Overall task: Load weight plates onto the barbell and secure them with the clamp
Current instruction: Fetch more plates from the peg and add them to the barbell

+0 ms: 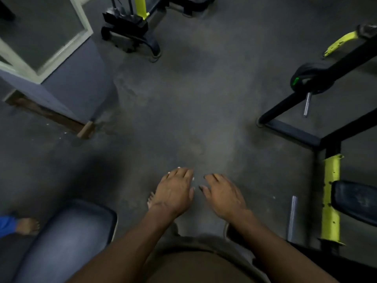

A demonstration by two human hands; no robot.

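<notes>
A black weight plate (312, 79) with a green mark sits at the far right, hung on a peg of a black rack frame (289, 103); a short steel peg (307, 104) sticks out bare just below it. A second steel bar end (292, 217) shows at the near right, beside a yellow upright (331, 199) of the same frame and a dark padded seat (355, 203). No clamp can be made out.

Both hands hover low in the middle of the view over the grey floor (183, 111), well apart from the plate. The left hand (175, 190) is palm down, its fingers (183, 172) relaxed and slightly spread, holding nothing. The right hand (223, 194) is just beside it, also palm down, fingers (212, 178) loosely extended and holding nothing. The thumbs nearly meet without touching.

At the near left lies a blue padded bench (67, 237); beside it, at the left edge, is another person's bare foot (27, 225) under a blue trouser leg. At the far left stands a mirror in a pale frame (51, 64) against a blue wall. Far centre is a black machine base (130, 35) with a yellow post (140, 7).
</notes>
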